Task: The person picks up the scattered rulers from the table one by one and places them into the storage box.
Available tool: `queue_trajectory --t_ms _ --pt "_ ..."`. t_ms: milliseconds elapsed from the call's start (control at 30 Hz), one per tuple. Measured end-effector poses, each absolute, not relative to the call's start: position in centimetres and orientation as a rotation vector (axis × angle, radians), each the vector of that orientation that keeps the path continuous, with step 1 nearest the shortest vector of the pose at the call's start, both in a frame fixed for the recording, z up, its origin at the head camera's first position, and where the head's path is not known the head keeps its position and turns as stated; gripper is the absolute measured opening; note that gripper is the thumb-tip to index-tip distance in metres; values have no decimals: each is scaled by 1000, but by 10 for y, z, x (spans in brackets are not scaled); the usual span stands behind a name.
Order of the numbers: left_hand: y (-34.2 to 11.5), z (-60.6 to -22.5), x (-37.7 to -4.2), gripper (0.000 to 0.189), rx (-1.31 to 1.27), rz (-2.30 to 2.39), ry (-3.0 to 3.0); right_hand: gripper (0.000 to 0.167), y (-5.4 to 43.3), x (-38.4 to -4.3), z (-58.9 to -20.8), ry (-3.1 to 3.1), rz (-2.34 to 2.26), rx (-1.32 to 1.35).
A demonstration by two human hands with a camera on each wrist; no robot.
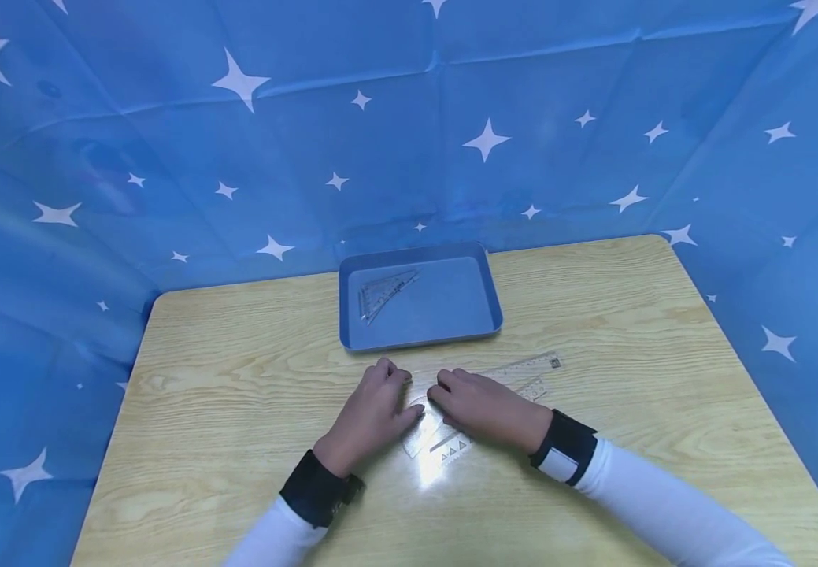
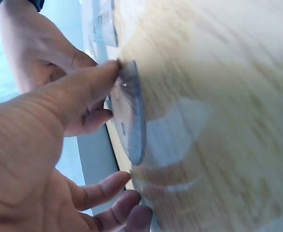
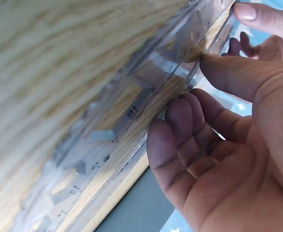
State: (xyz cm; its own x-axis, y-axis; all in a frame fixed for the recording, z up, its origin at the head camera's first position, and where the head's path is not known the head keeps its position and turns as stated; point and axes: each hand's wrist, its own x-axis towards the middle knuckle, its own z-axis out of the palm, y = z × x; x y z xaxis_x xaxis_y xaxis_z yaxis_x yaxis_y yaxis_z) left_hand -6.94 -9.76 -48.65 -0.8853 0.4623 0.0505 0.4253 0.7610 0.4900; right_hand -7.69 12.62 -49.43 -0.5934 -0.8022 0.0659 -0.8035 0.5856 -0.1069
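Note:
In the left wrist view a clear protractor [image 2: 129, 113] with a curved edge is tilted over the table. My left hand [image 1: 373, 409] holds it at the edge, thumb at one end and bent fingers by the other. My right hand [image 1: 486, 405] meets it from the other side, pinching the clear edge between thumb and fingers in the right wrist view. Under and beside the right hand lie a straight clear ruler [image 1: 522, 368] and a clear wavy-edged ruler [image 3: 103, 135] with cut-out shapes. The right hand covers part of both rulers.
Behind the hands a blue tray [image 1: 444, 303] holds clear set squares [image 1: 383, 295] at its left. The wood-grain table [image 1: 224, 378] stretches to both sides. A blue star-printed cloth [image 1: 394, 142] hangs around its back and sides.

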Motion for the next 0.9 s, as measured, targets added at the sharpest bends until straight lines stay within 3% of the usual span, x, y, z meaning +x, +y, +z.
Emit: queue_trajectory --t_ms 367,700,900 --pt "-84 -496 -50 74 531 522 2951 8 122 -74 -503 -2816 317 1278" --pt "-84 -493 -51 55 403 585 2873 14 121 -75 -498 -2833 350 1262" --pt "-86 -491 -56 53 379 699 2805 19 120 -77 -498 -2837 335 1258"
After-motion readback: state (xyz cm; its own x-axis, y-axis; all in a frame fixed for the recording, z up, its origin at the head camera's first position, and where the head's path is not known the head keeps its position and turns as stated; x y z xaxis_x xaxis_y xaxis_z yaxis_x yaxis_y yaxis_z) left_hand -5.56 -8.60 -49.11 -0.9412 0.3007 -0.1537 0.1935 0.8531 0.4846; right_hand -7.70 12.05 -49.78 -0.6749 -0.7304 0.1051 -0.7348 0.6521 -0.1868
